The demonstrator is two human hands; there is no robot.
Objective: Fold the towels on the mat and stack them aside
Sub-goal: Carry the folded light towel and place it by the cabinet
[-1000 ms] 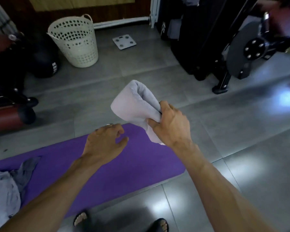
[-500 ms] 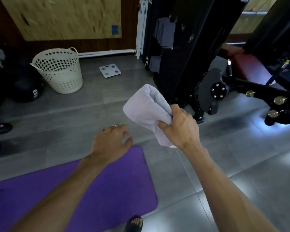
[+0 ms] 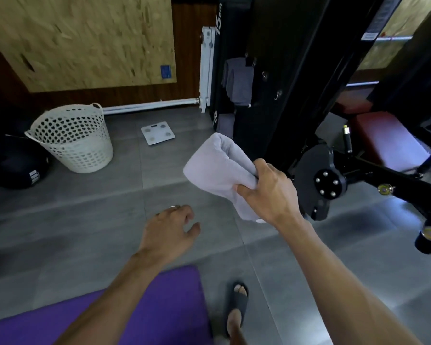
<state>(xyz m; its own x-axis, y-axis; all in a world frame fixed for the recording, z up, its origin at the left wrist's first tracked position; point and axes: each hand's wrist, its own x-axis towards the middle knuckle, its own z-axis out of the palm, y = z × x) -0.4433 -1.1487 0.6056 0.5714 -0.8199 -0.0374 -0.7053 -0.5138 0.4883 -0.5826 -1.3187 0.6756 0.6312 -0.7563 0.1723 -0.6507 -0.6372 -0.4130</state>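
My right hand (image 3: 269, 192) grips a folded pale lilac towel (image 3: 217, 168) and holds it up in the air, in front of the black gym machine. My left hand (image 3: 169, 232) hovers lower and to the left with loosely curled fingers, a ring on one finger, holding nothing. Only the right end of the purple mat (image 3: 164, 305) shows at the bottom, under my left forearm. No other towels lie in view on the mat.
A white perforated laundry basket (image 3: 72, 140) stands at the left by the wall, a white bathroom scale (image 3: 157, 132) lies on the grey tiles. A black gym machine (image 3: 316, 175) with a red padded bench (image 3: 388, 145) fills the right. My sandalled foot (image 3: 237, 305) stands beside the mat.
The view has swung right and up: mat and basket slid left and down, the unfolded towels left the frame. My right hand still grips the folded towel, carried toward the machine.
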